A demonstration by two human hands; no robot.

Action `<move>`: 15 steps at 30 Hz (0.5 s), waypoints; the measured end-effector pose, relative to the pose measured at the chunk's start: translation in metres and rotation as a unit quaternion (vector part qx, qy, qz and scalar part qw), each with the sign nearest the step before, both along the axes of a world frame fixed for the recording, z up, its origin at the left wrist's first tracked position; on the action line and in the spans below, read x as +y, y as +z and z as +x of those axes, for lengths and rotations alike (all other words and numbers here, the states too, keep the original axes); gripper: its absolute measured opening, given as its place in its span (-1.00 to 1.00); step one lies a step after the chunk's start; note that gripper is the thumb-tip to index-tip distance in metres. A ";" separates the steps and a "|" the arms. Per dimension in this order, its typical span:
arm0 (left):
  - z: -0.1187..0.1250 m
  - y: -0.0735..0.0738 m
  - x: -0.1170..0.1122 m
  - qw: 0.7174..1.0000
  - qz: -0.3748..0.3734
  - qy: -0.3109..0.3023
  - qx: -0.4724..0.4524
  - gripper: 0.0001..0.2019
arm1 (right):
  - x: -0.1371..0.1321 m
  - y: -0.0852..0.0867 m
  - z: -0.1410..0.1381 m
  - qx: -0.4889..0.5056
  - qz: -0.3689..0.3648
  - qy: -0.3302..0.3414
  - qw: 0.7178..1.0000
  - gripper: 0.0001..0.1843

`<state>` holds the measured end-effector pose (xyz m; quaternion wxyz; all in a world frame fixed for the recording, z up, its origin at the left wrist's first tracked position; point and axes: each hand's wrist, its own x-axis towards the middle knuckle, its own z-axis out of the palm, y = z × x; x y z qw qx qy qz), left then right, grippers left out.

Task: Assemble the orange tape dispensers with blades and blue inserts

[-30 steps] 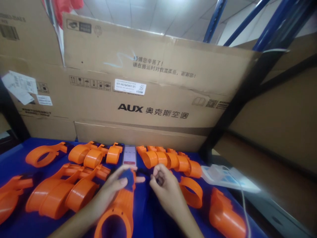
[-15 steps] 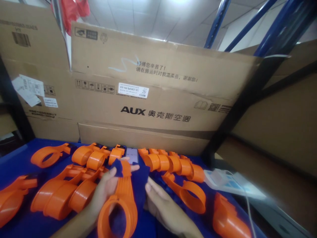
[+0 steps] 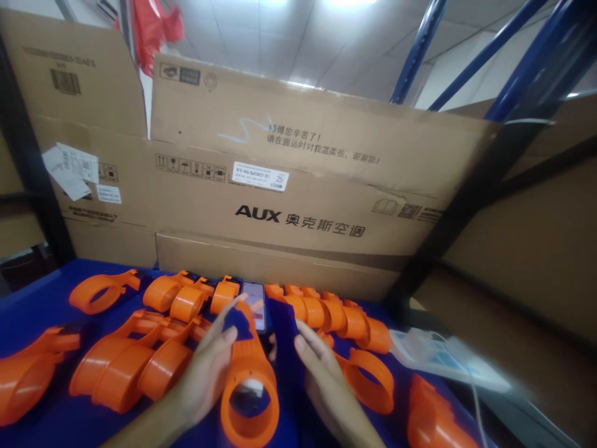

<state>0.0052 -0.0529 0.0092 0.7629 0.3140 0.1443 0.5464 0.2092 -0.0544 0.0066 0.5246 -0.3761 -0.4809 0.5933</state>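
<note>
Far left in my remote feed, shiny orange plastic rings with handles (image 3: 116,373) are lying in groups on the dark blue tabletop (image 3: 41,305). To their right, my left hand (image 3: 209,367) is clasping an orange plastic ring-ended holder (image 3: 252,367) by its handle, the open ring facing me and the thumb resting against a dark blue patch (image 3: 238,323) near its tip. Beyond that tip, a phone with a lit screen (image 3: 254,295) is lying before a brown cardboard panel marked "AUX" (image 3: 303,186). Just beside the holder, my right hand (image 3: 321,373) is gripping a flat dark blue piece (image 3: 284,330), its material too blurred for me to tell. Farther right, a single orange ring (image 3: 385,392) is resting near a white-and-light-blue flat object (image 3: 443,358).
</note>
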 end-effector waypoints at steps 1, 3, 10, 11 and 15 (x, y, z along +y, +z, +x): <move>0.001 -0.002 0.001 1.000 0.001 0.014 -0.004 -0.48 | 0.001 0.002 0.000 -0.012 0.021 -0.028 0.999 -0.45; 0.003 -0.005 0.003 0.999 0.001 0.045 0.007 -0.54 | 0.002 0.005 0.000 -0.029 0.057 -0.074 0.995 -0.52; 0.006 -0.001 0.005 0.987 0.020 0.132 0.090 -0.48 | 0.000 0.006 0.005 -0.104 0.161 -0.107 0.976 -0.61; 0.006 0.000 0.005 0.986 0.024 0.136 0.098 -0.47 | 0.001 0.006 0.006 -0.117 0.172 -0.109 0.972 -0.62; 0.006 -0.004 0.007 0.982 0.036 0.145 0.115 -0.44 | 0.003 0.009 0.006 -0.144 0.200 -0.107 0.963 -0.65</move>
